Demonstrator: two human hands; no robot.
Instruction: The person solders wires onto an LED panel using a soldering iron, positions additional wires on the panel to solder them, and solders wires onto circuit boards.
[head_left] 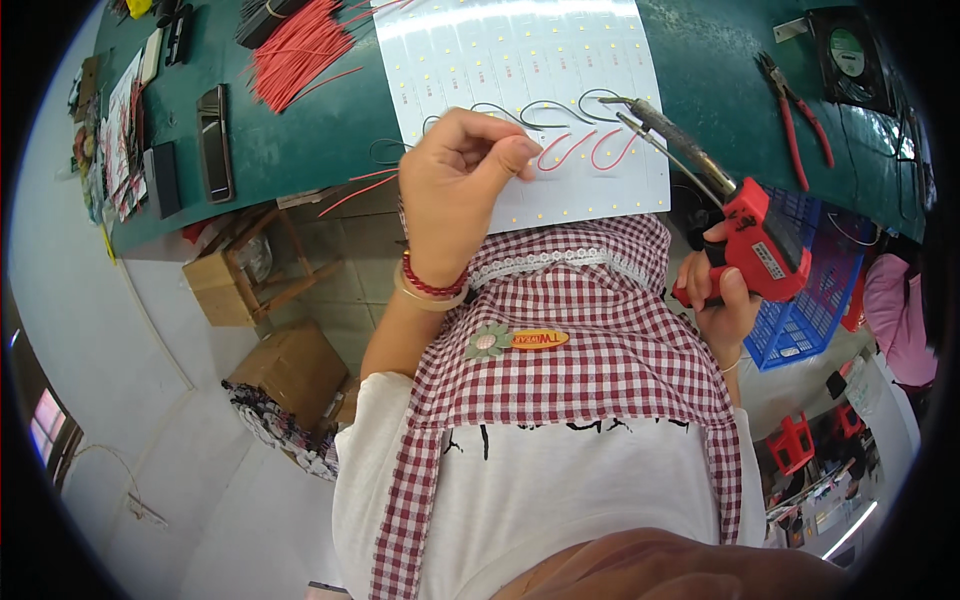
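Head view: left hand [450, 185] is reaching over the white panel [625, 195], thumb and forefinger tips pressing together; cannot tell whether they are pinching a wire. Right hand [725, 298] is clamping the red soldering gun [757, 240] by its handle, its tip pointing over the panel's right side.

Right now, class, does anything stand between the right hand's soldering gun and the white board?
Nothing visible: the soldering gun in the right hand reaches over the white board; the left hand is left of its tip.
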